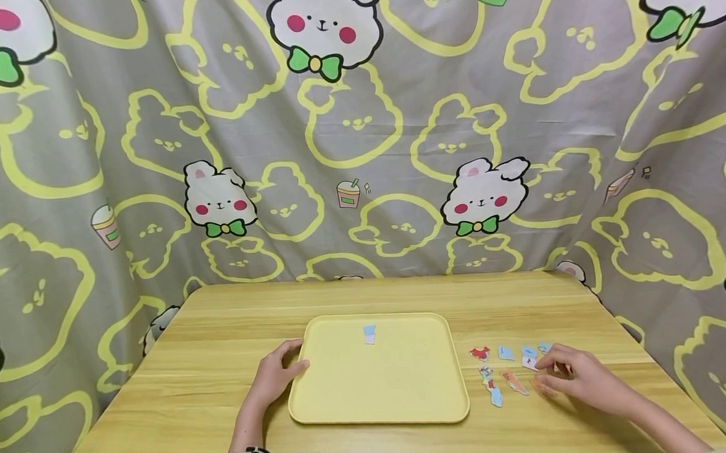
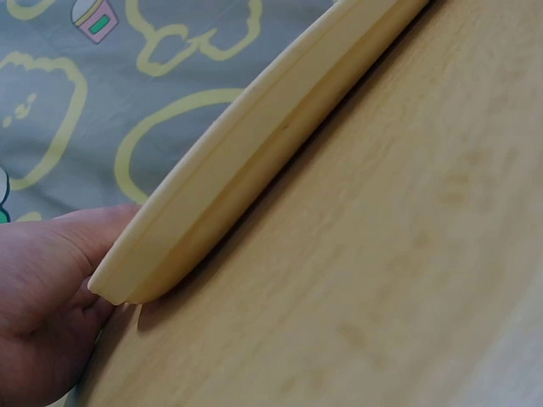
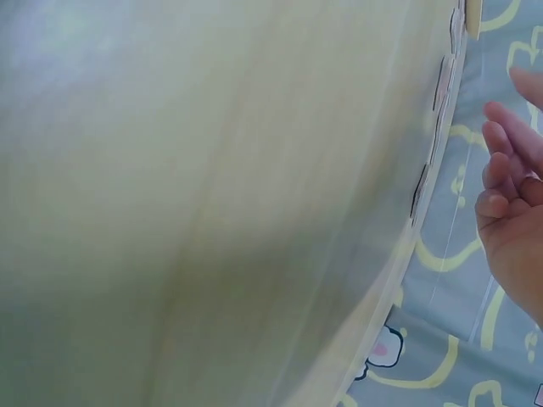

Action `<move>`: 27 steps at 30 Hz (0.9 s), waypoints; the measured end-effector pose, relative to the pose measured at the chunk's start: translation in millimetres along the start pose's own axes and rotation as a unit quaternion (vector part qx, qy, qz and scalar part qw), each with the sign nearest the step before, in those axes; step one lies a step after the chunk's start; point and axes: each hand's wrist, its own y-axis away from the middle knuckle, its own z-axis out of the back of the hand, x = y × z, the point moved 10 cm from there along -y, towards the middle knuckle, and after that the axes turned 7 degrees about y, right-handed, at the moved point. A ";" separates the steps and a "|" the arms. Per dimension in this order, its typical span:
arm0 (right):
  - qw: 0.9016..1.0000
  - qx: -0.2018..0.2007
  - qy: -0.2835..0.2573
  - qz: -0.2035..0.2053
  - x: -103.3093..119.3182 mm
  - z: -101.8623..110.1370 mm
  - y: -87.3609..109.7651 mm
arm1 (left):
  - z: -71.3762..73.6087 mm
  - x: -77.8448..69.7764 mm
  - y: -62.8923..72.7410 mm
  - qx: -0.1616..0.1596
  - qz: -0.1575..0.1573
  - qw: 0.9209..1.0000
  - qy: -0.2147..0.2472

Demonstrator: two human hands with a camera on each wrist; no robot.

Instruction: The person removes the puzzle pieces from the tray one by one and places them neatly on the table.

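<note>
A pale yellow tray (image 1: 378, 393) lies on the table, and my left hand (image 1: 276, 375) holds its left edge with the thumb over the rim. In the left wrist view the fingers reach around the tray's side (image 2: 246, 161). One small blue-and-lilac puzzle piece (image 1: 370, 334) is on the tray near its far edge. My right hand (image 1: 583, 379) hovers over loose pieces right of the tray, thumb and fingers apart with nothing between them. Under its fingertips is an orange piece (image 1: 542, 385), partly hidden. A blue-and-white piece (image 1: 529, 358) is just beyond the fingers.
Other cut pieces lie between tray and right hand: a red one (image 1: 480, 353), a blue one (image 1: 506, 353), an orange one (image 1: 515, 383) and a long multicoloured one (image 1: 490, 387). A patterned curtain (image 1: 359, 151) surrounds the wooden table (image 1: 220, 316) at the back and sides.
</note>
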 end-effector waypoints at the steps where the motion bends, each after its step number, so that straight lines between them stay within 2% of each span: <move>1: 1.000 -0.003 0.003 -0.002 0.7 0.1 -0.8 | 0.0 -0.1 0.0 0.000 0.000 1.000 0.000; 6: 1.000 -0.012 0.009 -0.001 7.1 -2.4 -7.6 | 0.2 -0.5 0.5 -0.001 -0.002 1.000 0.001; 10: 1.000 -0.002 -0.001 0.004 14.1 -7.8 -17.8 | 0.0 -1.2 0.9 -0.002 -0.003 1.000 0.003; 17: 1.000 0.000 -0.004 0.009 28.5 -19.3 -42.1 | -1.0 -3.1 0.8 -0.002 -0.007 1.000 0.006; 27: 0.999 0.028 -0.012 0.015 48.7 -44.0 -77.6 | 0.2 -3.0 1.9 -0.002 -0.002 1.000 0.005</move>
